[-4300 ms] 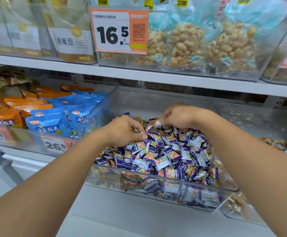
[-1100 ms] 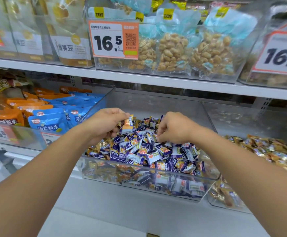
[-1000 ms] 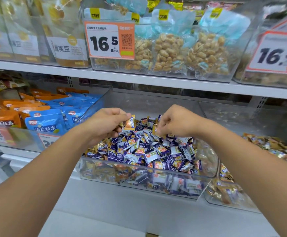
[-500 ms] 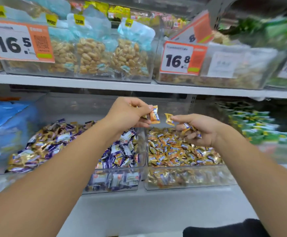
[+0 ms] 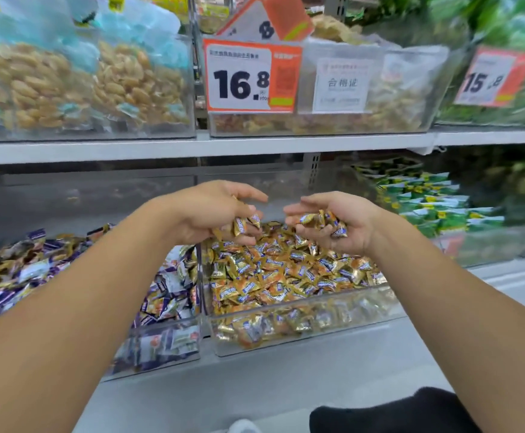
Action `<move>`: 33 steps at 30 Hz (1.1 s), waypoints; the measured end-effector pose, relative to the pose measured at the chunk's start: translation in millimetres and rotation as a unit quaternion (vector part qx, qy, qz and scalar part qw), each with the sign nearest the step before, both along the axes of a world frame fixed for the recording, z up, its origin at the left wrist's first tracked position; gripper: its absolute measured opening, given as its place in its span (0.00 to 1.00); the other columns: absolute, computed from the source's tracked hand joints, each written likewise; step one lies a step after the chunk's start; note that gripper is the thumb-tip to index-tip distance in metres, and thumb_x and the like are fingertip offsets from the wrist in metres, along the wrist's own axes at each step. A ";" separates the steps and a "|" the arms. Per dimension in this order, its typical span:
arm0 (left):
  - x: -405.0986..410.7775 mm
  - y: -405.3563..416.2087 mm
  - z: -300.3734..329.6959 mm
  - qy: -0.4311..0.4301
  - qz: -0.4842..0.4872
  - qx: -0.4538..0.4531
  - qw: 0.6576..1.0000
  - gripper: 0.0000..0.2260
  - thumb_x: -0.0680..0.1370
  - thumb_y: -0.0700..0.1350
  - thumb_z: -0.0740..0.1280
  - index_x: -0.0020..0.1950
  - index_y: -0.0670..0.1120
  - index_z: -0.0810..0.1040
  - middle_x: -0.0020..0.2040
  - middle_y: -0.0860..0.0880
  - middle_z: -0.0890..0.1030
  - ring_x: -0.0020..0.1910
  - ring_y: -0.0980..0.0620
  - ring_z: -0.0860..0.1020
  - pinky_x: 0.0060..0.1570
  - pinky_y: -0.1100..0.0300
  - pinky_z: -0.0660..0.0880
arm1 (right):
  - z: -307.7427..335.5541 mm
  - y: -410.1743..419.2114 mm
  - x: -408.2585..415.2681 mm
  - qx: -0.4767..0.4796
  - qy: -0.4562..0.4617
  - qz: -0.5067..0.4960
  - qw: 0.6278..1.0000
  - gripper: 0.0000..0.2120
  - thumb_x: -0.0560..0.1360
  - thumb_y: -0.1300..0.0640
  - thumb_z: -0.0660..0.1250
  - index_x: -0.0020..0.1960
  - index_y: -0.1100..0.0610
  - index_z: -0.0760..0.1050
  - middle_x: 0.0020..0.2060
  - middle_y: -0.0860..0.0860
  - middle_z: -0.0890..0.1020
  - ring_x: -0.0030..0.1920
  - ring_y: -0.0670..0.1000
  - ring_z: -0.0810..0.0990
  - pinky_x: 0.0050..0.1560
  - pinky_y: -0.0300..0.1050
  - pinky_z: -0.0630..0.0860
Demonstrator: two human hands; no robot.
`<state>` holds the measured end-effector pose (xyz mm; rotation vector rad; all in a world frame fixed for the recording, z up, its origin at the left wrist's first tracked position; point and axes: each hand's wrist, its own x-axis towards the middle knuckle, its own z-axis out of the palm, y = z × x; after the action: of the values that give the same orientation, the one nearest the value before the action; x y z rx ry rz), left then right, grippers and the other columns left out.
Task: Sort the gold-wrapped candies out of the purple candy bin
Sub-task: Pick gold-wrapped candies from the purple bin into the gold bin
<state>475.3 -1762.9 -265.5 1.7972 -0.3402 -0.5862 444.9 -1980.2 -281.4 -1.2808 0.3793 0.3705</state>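
Taking the gold candy bin as the landmark: to its left, touching it wall to wall, sits the purple candy bin, a few gold wrappers showing in its purple heap.

Above the landmark's rear left corner hangs the left hand, palm down, fingers loosely spread, two gold-wrapped candies just beneath its fingertips; whether they are pinched or already dropping cannot be told. They hang roughly upright, long axes near vertical.

Above the rear middle of the landmark, the right hand lies palm up, fingers gently cupped around a small cluster of candies whose long axes point every way.

The drop target lies straight below both hands, so the coming release likely needs only opening or tipping. The left hand is nearer the purple bin for the next pick.
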 end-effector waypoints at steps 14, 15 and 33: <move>1.5 -13.3 -13.5 -0.272 -0.006 0.201 0.941 0.12 0.84 0.49 0.60 0.65 0.52 0.77 0.57 0.53 0.80 0.36 0.61 0.76 0.34 0.65 0.69 | -11.2 11.4 18.4 0.036 -0.006 -0.037 0.999 0.38 0.81 0.33 0.48 0.65 0.66 0.74 0.57 0.67 0.82 0.55 0.67 0.82 0.57 0.60 0.79; -0.3 -10.2 -13.6 -0.309 0.006 0.192 0.931 0.10 0.83 0.48 0.61 0.61 0.51 0.79 0.53 0.53 0.82 0.35 0.60 0.77 0.33 0.65 0.68 | -12.1 10.5 18.6 0.033 -0.012 -0.037 0.999 0.40 0.80 0.31 0.46 0.66 0.65 0.74 0.57 0.65 0.82 0.55 0.66 0.81 0.61 0.59 0.77; -13.8 237.2 -11.2 -0.214 0.164 0.438 0.858 0.08 0.80 0.43 0.66 0.58 0.47 0.81 0.50 0.48 0.83 0.46 0.47 0.80 0.52 0.53 0.78 | 34.7 170.8 -37.7 -0.492 -0.550 0.230 0.635 0.05 0.78 0.53 0.68 0.50 0.49 0.84 0.44 0.42 0.85 0.41 0.39 0.79 0.43 0.31 0.71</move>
<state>461.4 -1525.6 -276.7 2.8070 -0.0346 -0.0555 407.2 -1809.4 -246.8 -2.4095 -0.9871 -0.3403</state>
